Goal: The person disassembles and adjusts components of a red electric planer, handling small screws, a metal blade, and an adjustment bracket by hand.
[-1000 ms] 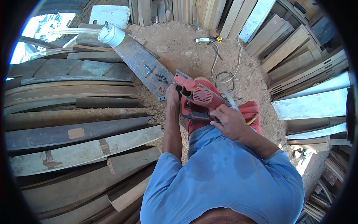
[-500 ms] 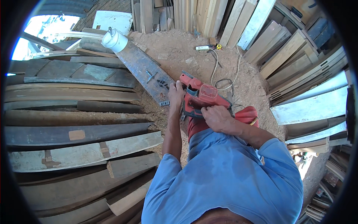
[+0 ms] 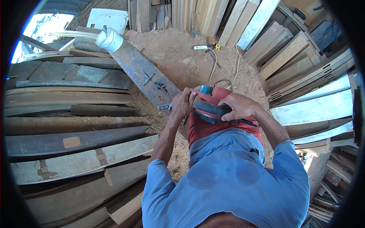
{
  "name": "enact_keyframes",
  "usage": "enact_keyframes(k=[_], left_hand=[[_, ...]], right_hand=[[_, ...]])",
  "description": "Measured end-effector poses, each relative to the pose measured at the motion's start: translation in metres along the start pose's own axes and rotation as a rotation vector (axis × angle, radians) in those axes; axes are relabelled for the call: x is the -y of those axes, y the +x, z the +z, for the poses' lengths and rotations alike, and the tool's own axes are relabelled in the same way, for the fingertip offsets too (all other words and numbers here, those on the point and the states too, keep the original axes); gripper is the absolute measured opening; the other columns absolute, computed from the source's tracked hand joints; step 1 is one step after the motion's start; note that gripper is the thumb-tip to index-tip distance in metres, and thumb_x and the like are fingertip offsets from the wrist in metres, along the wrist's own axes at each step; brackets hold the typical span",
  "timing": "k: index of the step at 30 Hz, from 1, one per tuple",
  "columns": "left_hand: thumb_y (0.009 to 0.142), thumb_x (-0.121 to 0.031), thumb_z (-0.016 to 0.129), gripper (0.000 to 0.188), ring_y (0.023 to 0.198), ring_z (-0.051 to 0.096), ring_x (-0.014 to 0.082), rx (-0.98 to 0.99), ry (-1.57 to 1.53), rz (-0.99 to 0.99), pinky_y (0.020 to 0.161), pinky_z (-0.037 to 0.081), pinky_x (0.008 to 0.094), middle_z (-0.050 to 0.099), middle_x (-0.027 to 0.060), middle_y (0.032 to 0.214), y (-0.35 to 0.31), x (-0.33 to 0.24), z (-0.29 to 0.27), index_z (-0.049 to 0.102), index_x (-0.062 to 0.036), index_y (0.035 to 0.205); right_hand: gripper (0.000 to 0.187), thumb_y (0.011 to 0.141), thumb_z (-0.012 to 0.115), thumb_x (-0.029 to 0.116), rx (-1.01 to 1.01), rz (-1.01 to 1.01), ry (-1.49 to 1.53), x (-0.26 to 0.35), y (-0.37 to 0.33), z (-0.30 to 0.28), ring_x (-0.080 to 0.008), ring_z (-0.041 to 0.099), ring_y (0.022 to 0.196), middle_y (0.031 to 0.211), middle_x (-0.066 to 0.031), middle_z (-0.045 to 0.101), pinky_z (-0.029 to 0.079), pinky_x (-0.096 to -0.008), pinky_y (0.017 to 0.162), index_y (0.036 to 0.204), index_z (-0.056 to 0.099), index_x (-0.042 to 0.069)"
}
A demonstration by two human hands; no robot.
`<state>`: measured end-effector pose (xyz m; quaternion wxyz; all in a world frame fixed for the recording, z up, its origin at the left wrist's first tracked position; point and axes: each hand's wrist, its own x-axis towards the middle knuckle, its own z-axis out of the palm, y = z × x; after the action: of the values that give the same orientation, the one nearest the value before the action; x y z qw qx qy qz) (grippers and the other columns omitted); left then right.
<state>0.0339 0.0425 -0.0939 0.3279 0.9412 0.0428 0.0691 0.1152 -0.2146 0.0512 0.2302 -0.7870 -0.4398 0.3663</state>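
A red and black electric hand planer (image 3: 213, 109) rests at my lap, its dark handle facing me. My left hand (image 3: 183, 103) is closed on its left end. My right hand (image 3: 240, 106) grips the other end of the handle. Just beyond my left hand slopes a worn board (image 3: 133, 65) serving as a bench. On it lie a small T-handled tool (image 3: 147, 78) and several small dark pieces (image 3: 162, 86). A slotted metal piece (image 3: 164, 107) sits at the board's near edge. The planer's underside is hidden.
A white bucket (image 3: 110, 40) stands on the board's far end. Stacked planks (image 3: 72, 98) fill the left side; more timber (image 3: 300, 57) leans at the right. A pale cord (image 3: 215, 66), a white power strip (image 3: 200, 48) and a yellow tape measure (image 3: 217, 46) lie on the shavings-covered ground.
The planer has been turned in my hands, so its dark handle now faces me. My right hand has shifted up and right; my left hand has moved slightly down and right.
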Motion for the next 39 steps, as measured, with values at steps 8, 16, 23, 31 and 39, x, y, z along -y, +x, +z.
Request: enact_keyframes(k=[8,16,23,31,39], left_hand=[[0.099,-0.037,0.054,0.028,0.08,0.069,0.0425,0.192,0.043,0.117,0.07,0.053,0.052,0.069,0.0218,0.08,0.025,0.009,-0.014,0.059,-0.0102,0.096],[0.097,-0.028,0.057,0.02,0.082,0.068,0.0413,0.198,0.06,0.387,0.071,0.054,0.0507,0.069,0.017,0.085,0.032,-0.003,-0.035,0.06,-0.009,0.096],[0.098,-0.024,0.06,0.02,0.08,0.066,0.0325,-0.224,-0.221,0.048,0.073,0.053,0.0437,0.066,0.0137,0.092,0.014,0.012,-0.008,0.057,-0.0047,0.105],[0.107,-0.043,0.038,0.045,0.081,0.064,0.0177,-0.055,-1.119,-0.738,0.071,0.054,0.0348,0.065,0.007,0.097,-0.011,0.056,0.016,0.059,-0.0035,0.111],[0.11,-0.043,0.034,0.052,0.101,0.063,0.0197,-0.277,-0.606,-0.454,0.088,0.049,0.0351,0.065,0.0125,0.112,-0.016,0.085,0.043,0.059,0.0007,0.122]], right_hand=[[0.041,0.071,0.078,0.024,0.086,0.036,0.178,-0.02,0.006,-0.012,-0.0195,0.064,0.07,0.078,-0.0108,0.069,0.051,-0.0348,0.068,0.102,0.07,-0.002],[0.038,0.072,0.079,0.02,0.1,-0.018,0.32,-0.035,-0.002,-0.005,-0.0214,0.066,0.073,0.079,-0.0105,0.069,0.051,-0.0351,0.071,0.101,0.07,-0.003],[0.028,0.078,0.069,0.018,-0.037,0.073,-0.366,0.038,0.004,0.015,-0.0371,0.07,0.081,0.083,-0.0208,0.07,0.054,-0.049,0.071,0.098,0.069,-0.002],[0.03,0.085,0.055,0.01,-0.08,-0.031,-0.502,0.035,0.007,0.106,-0.0351,0.071,0.084,0.091,-0.0233,0.07,0.056,-0.0458,0.073,0.106,0.063,-0.01],[0.035,0.084,0.061,0.003,-0.406,0.116,-0.188,0.042,-0.06,0.04,-0.0369,0.063,0.1,0.104,-0.0188,0.068,0.052,-0.0465,0.085,0.119,0.064,0.002]])
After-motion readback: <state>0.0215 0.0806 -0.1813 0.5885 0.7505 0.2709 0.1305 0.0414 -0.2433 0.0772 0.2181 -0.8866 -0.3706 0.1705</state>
